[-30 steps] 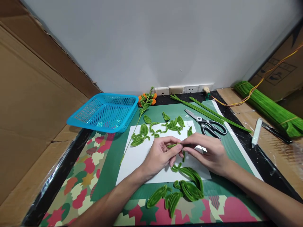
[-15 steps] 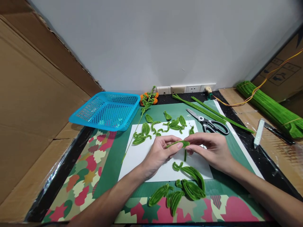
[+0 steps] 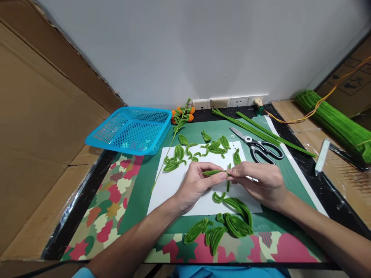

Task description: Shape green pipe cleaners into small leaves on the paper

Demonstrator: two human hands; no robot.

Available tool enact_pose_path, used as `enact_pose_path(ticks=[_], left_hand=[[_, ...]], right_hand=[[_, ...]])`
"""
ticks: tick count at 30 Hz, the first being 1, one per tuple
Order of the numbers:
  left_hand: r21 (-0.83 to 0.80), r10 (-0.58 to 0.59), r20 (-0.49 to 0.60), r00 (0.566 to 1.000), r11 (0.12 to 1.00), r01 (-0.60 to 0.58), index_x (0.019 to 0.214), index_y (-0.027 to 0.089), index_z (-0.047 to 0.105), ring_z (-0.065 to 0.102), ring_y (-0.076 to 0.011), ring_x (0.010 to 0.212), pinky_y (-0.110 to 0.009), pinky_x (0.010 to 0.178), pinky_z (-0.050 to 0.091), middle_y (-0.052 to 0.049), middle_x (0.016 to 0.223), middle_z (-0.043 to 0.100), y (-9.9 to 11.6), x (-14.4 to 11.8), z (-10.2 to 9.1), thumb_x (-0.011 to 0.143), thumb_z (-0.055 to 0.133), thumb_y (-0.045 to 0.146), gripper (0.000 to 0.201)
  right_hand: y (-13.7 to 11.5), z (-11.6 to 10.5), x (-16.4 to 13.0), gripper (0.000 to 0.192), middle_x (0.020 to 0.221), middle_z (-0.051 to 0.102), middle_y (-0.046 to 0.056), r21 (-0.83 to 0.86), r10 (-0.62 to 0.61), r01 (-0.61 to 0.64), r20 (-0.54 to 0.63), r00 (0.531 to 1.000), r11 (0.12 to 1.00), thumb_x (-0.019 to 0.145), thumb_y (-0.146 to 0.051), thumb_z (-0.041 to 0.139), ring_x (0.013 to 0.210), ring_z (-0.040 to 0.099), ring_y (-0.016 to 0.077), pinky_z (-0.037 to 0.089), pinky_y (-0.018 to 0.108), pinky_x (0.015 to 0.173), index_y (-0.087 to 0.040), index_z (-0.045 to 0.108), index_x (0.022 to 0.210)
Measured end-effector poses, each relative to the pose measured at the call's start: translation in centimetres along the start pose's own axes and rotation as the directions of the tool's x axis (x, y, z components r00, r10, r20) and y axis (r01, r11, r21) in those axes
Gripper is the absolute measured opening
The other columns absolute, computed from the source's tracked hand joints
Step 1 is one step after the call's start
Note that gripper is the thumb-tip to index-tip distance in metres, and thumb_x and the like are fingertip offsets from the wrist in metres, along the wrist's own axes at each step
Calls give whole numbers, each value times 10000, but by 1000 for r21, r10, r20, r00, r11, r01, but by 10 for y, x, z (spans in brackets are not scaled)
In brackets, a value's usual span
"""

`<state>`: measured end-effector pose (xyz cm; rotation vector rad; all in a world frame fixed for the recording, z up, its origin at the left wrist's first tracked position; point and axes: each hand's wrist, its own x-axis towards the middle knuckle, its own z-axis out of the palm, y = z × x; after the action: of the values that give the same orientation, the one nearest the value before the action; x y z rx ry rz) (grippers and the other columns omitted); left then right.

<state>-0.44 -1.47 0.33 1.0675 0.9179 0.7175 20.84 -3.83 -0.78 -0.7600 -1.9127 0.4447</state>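
Note:
Between both hands, over the white paper (image 3: 168,193), is a green fuzzy pipe-cleaner leaf (image 3: 211,172). My left hand (image 3: 199,185) pinches its body between thumb and fingers. At the leaf's right end, the thumb and fingers of my right hand (image 3: 256,177) are closed on its tip, with a short green stem piece (image 3: 228,184) showing beside them. More green leaves (image 3: 214,146) and short curled pieces lie on the paper beyond my hands. Nearer to me, several larger leaves (image 3: 237,224) lie in a cluster on the patterned mat edge.
A blue mesh basket (image 3: 130,148) stands at the back left, near an orange-flowered stem (image 3: 180,123). Scissors (image 3: 256,144) and long green pipe cleaners (image 3: 246,129) lie to the right. Farther right are a white-handled tool (image 3: 322,156) and a green pipe-cleaner bundle (image 3: 336,125). Sockets (image 3: 228,102) line the wall.
My right fingers have closed tighter at the leaf's end, and the short stem piece now sticks up above them as well as below. The view has shifted slightly.

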Motion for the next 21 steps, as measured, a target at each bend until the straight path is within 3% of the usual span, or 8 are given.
enact_pose_path(ticks=[6, 10, 16, 21], left_hand=[[-53, -16, 5, 1000, 998, 16, 841, 144, 810, 300, -30, 449, -182, 414, 194, 33, 560, 567, 1, -1, 2, 765, 917, 390, 279], [-52, -23, 32, 999, 998, 24, 861, 146, 776, 277, -25, 425, -174, 392, 173, 65, 530, 495, 3, 0, -1, 801, 889, 409, 292], [-138, -55, 44, 998, 989, 60, 870, 172, 664, 298, -8, 383, -164, 369, 141, 69, 611, 535, 4, 3, -7, 918, 771, 451, 303], [-84, 17, 41, 999, 996, -14, 870, 151, 688, 512, -23, 407, -157, 351, 291, 25, 753, 627, 2, 4, -7, 919, 771, 448, 312]], right_hand=[[-3, -1, 3, 169, 817, 802, 66, -11, -55, 55, -12, 998, 998, 995, -72, 646, 700, 783, 190, 629, 262, 623, -203, 752, 1000], [1, -3, 1, 160, 865, 823, 67, 43, -6, 8, -47, 999, 999, 974, -95, 705, 732, 795, 205, 651, 289, 649, -218, 783, 1043], [8, -10, -1, 183, 798, 804, 22, 201, 261, -223, -190, 946, 954, 892, -111, 814, 646, 751, 182, 645, 305, 622, -246, 824, 1016], [4, -8, 6, 118, 799, 814, 30, 463, 529, -442, -69, 846, 768, 900, -206, 828, 601, 766, 170, 668, 271, 597, -215, 821, 1017]])
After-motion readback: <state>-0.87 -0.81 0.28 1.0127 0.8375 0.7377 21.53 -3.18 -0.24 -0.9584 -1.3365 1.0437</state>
